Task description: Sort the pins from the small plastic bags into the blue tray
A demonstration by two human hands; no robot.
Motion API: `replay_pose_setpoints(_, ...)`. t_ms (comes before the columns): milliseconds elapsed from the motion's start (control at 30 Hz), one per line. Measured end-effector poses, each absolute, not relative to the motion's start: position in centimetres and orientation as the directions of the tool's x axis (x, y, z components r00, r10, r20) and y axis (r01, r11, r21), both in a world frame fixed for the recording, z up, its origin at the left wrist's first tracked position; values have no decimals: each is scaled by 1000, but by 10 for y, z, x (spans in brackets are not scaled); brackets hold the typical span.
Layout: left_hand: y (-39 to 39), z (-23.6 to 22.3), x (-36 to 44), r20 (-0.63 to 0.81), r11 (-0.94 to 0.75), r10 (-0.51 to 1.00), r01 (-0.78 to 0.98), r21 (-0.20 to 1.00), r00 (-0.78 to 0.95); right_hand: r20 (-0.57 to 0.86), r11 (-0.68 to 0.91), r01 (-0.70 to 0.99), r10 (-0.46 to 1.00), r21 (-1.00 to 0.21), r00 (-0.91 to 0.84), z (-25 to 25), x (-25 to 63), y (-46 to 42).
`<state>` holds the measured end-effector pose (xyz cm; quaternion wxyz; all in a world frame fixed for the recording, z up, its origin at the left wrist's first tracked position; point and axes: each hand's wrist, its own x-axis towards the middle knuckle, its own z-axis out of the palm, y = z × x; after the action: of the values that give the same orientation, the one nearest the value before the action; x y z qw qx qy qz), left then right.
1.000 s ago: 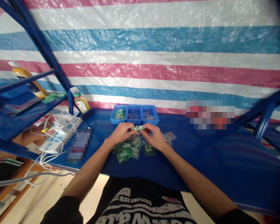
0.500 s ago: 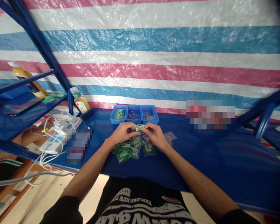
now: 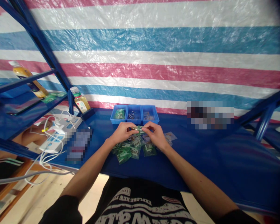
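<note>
Between my two hands is a small green-tinted plastic bag [image 3: 138,128], pinched at both ends. My left hand [image 3: 122,132] grips its left end with thumb and fingers closed. The right end is pinched by my right hand [image 3: 154,133]. Below the hands lies a pile of green plastic bags [image 3: 124,154] with small light-coloured pieces inside. A clear bag [image 3: 170,136] lies to the right of my right hand. Just beyond my hands stands a blue three-part tray [image 3: 134,122]; green bags are in its left section, small metal pieces in the middle, clear bags in the right.
A white power strip [image 3: 51,141] with tangled cables and a blurred-out flat item [image 3: 79,145] lie on the left. A drink bottle [image 3: 80,100] stands by the blue frame [image 3: 70,102]. At the back right is a pixelated item [image 3: 210,115]. A person's leg [image 3: 29,138] shows at left.
The bag between my hands has tilted slightly and looks flatter. Both hands stay in almost the same place, and the pile is unchanged.
</note>
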<state>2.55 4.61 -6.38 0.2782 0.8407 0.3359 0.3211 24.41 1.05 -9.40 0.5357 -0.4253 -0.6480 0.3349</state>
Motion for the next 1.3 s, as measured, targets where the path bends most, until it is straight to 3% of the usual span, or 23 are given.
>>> replay_pose_setpoints(600,45,-65,27,343,-627,736,397,671,583,388,383,235,921,-893,-28,-99,244,13)
replay_pose_setpoints(833,46,-64,27,341,-606,752,391,693,564,386,398,231,917,-888,-97,-102,241,14)
replay_pose_setpoints(1000,47,-68,28,325,-522,814,360,773,481,343,344,180,939,-921,-43,-106,239,16)
replay_pose_setpoints(1133,51,-70,27,428,-584,794,347,734,432,366,363,117,931,-924,3,-105,240,17)
replay_pose_setpoints(1300,58,-64,15,562,-561,816,419,714,136,368,360,136,929,-923,34,-105,243,18)
